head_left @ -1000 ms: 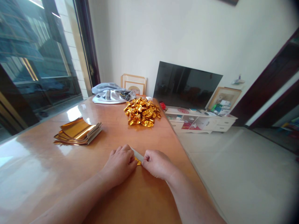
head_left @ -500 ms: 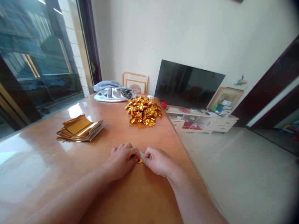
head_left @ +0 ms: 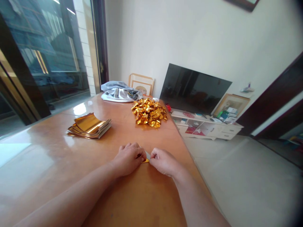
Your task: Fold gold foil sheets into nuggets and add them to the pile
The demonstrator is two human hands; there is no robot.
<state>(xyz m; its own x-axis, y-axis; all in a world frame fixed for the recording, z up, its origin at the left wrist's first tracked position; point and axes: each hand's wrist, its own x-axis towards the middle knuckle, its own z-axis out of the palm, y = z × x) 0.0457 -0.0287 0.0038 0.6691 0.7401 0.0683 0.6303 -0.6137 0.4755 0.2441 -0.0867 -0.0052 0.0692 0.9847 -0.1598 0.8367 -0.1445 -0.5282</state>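
Between my hands, on the wooden table (head_left: 132,195), is a small sheet of gold foil paper (head_left: 147,155) with a pale grey back, mostly hidden by fingers. My left hand (head_left: 129,158) is closed on its left part, with the fingertips pressed down. On its right end, my right hand (head_left: 163,161) pinches the paper between thumb and bent fingers. Beyond my left hand lies a stack of flat gold foil sheets (head_left: 88,126), the top ones curling up. A heap of folded gold foil pieces (head_left: 149,113) sits farther off, past both hands.
A bundle of grey-blue cloth (head_left: 118,91) rests at the table's far end, before framed pictures (head_left: 141,82) leaning on the wall. Past the table's right edge stand a low white cabinet (head_left: 214,130) and a large television (head_left: 194,88). A glass door (head_left: 59,56) is at left.
The whole view has shifted, so everything appears slightly farther right. Both hands keep their hold on the foil paper, with hardly any visible change in their pose.
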